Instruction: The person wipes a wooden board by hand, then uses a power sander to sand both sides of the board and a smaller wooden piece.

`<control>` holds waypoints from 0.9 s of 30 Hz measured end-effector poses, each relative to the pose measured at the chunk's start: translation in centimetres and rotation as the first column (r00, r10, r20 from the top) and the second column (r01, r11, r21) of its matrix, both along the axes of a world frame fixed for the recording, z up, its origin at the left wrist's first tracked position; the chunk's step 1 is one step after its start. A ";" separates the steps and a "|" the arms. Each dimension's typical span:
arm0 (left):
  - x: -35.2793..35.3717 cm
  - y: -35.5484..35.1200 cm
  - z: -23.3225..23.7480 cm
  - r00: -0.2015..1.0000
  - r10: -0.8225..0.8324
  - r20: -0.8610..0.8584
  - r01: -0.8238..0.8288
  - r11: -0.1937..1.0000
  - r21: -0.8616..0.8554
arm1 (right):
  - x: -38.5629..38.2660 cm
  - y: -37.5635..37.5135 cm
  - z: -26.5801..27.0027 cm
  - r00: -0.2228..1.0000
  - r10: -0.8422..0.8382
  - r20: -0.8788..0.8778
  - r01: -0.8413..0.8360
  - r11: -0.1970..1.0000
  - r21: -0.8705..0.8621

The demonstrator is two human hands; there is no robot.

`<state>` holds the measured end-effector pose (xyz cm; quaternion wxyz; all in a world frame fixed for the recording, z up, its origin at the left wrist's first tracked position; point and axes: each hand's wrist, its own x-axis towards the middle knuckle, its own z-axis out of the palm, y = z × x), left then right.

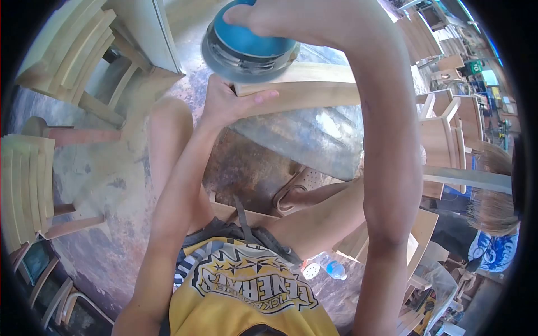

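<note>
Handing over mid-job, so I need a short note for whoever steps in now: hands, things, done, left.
Right hand grips the blue sander, set on the end of a wood piece.
Left hand clamps that same end.
A stack of similar pieces lies to the left.
Done: sander is on the wood; how much is smooth cannot be told.
Left: probably the rest of its length.

Daylight falls across the dusty, stained concrete floor of a crowded woodworking shop, where stacks of curved pale slats stand at left and unfinished chair frames sit beyond them. More bare-wood furniture parts fill the right side, near a green sign and another person. A plastic water bottle lies on the ground.
</note>
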<state>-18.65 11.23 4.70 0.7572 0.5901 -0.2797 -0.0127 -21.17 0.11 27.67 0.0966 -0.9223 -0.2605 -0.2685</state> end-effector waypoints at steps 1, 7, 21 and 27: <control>0.1 0.0 0.1 1.000 0.001 0.001 -0.001 1.000 0.001 | 0.0 0.3 0.1 1.000 0.001 0.001 -0.001 1.000 0.001; 0.2 0.0 0.1 0.990 -0.081 -0.116 0.079 0.997 -0.022 | -0.2 1.7 1.5 0.991 -0.113 -0.069 0.109 0.992 -0.056; -0.2 0.5 -0.1 0.979 -0.101 -0.176 0.114 0.991 0.067 | -2.7 -4.3 1.5 0.930 -0.348 -0.118 0.334 0.935 -0.123; -1.9 1.3 4.9 0.971 0.080 -0.227 0.026 0.903 0.429 | -2.9 -9.6 1.0 0.868 -0.478 -0.138 0.465 0.878 -0.114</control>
